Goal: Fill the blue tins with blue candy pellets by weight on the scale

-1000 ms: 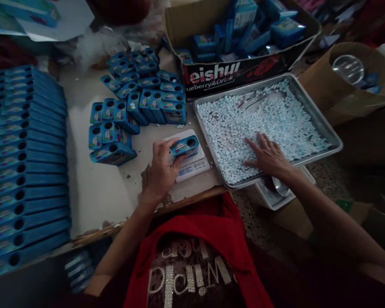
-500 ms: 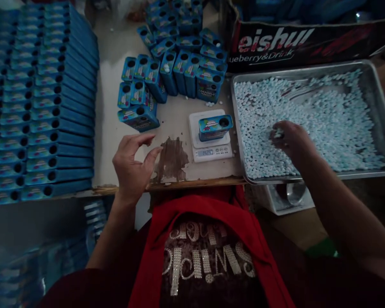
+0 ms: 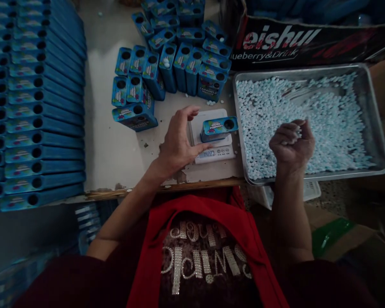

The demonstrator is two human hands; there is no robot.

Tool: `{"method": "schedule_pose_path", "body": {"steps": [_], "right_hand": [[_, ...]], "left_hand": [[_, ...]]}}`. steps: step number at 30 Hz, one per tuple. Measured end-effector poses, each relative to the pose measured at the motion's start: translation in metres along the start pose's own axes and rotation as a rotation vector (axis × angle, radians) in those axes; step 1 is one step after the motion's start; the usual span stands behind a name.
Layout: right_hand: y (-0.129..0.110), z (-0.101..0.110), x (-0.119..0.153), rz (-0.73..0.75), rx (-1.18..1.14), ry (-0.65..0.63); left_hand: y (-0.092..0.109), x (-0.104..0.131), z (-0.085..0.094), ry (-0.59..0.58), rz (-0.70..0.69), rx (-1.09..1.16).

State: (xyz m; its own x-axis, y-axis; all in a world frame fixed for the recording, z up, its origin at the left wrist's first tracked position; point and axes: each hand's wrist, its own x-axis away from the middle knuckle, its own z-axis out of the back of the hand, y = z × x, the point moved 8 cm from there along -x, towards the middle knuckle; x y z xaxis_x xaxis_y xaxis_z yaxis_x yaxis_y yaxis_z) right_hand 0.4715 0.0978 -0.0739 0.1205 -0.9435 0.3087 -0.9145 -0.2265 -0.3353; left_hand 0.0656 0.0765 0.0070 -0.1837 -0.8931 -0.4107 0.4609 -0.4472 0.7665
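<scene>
A blue candy box (image 3: 214, 131) with a round dark hole in its top stands on a small white digital scale (image 3: 223, 153). My left hand (image 3: 179, 139) reaches in from the left, fingers and thumb spread in a wide C beside the box, and nothing is held in it. Over the metal tray (image 3: 377, 171), my right hand (image 3: 291, 143) is turned palm up with its fingers curled round several pale candies. Beneath it a layer of light blue and white candies (image 3: 263, 111) covers much of the tray.
Several rows of blue boxes (image 3: 57, 128) are stacked at the left. More upright boxes (image 3: 176, 70) with open holes stand behind the scale, with a few stray candies (image 3: 211, 102) near them. A black printed carton (image 3: 276, 45) stands behind the tray; a box with green tape (image 3: 330, 235) is below right.
My left hand has moved right, from over the bare tabletop to the scale. My right hand has lifted from among the candies and turned palm up, holding some. The view has shifted slightly.
</scene>
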Motion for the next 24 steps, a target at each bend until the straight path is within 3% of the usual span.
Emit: {"method": "schedule_pose_path", "body": {"steps": [3, 6, 9, 12, 17, 24], "right_hand": [[0.021, -0.034, -0.015, -0.068, -0.142, -0.133], [0.027, -0.083, -0.024, 0.126, 0.195, -0.188], [0.027, -0.128, -0.020, 0.391, 0.554, -0.099], [0.023, -0.155, -0.007, 0.581, 0.661, 0.031], [0.012, -0.163, 0.017, 0.778, 0.609, 0.112], [-0.001, -0.157, 0.033, 0.822, 0.722, 0.167]], "left_hand": [[0.011, -0.013, -0.019, -0.038, -0.026, 0.053], [0.028, -0.032, -0.039, -0.057, -0.055, 0.078], [0.053, -0.055, -0.060, -0.076, -0.141, 0.017], [0.075, -0.073, -0.082, -0.118, -0.195, -0.014], [0.099, -0.082, -0.112, -0.176, -0.244, -0.001], [0.108, -0.081, -0.138, -0.176, -0.246, -0.010]]}}
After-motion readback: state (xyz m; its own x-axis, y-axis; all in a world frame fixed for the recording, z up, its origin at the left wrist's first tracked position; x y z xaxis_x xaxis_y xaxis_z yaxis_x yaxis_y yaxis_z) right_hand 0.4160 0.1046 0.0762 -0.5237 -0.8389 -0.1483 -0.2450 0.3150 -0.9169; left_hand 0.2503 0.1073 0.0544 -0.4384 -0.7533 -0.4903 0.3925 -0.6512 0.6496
